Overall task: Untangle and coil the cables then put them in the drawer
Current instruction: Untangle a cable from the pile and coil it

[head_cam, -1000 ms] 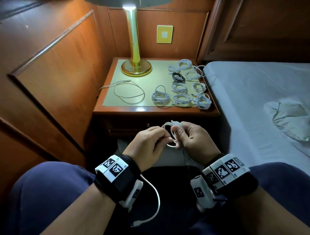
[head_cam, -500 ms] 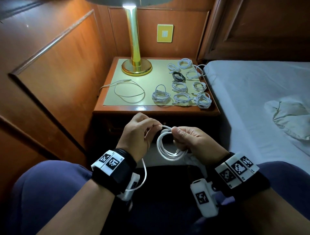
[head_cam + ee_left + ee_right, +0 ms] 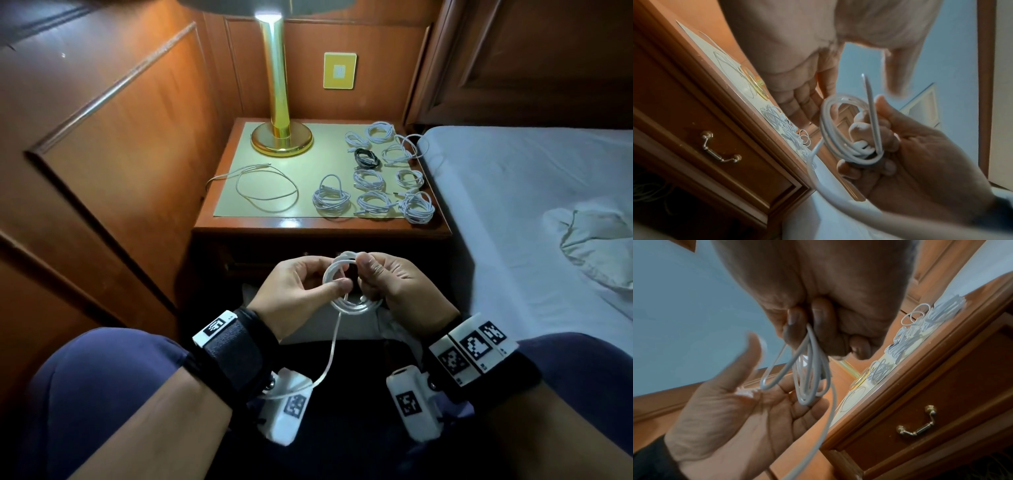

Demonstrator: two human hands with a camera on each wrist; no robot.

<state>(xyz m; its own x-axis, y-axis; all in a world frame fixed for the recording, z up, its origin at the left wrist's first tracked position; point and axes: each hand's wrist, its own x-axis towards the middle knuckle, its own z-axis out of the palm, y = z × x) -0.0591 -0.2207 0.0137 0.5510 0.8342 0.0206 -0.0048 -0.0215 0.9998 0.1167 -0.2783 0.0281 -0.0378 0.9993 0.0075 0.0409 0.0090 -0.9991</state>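
Your right hand is clamped on a half-wound white cable, fingers curled round the loops and pinching them at the top of the coil, out in front of your lap and just short of the nightstand. Your left hand is right up against it: in the head view thumb and fingertips close on the near side of the coil, while the right wrist view shows that palm fairly open with the loops resting across the fingers, so how firmly it grips you cannot tell from these frames. The two hands sit together, coil between them. A loose tail of the same cable drops from the coil, runs down past your left wrist and curves across the wrist camera there.

Up on the tabletop, a cluster of wound white coils sits on the right half of the pale mat, with one black coil among them. On the left half lies one uncoiled white cable, spread in a wide loop, one end trailing over the left edge. The brass lamp stands at the back. The drawer below the top is closed, its metal handle hanging down. The bed lies to your right.
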